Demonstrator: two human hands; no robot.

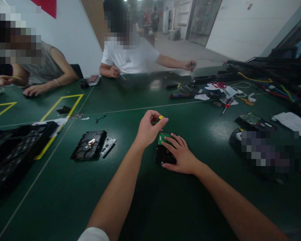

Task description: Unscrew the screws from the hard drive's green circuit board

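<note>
Pinching a yellow-tipped tool [161, 117], the left hand [147, 130] is held raised, its grip closed narrow on the handle, the tip apparently aimed down at the drive [163, 154] just below. The drive is pressed flat to the counter [150, 207] by the right hand [182, 154], fingers spread open, likely to steady it. Well left of the grip, an opened drive [89, 145] lies.

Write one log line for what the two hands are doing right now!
left hand: pinches small yellow-tipped tool, raised | right hand: flat on hard drive | drive: on green table, green board showing
</note>
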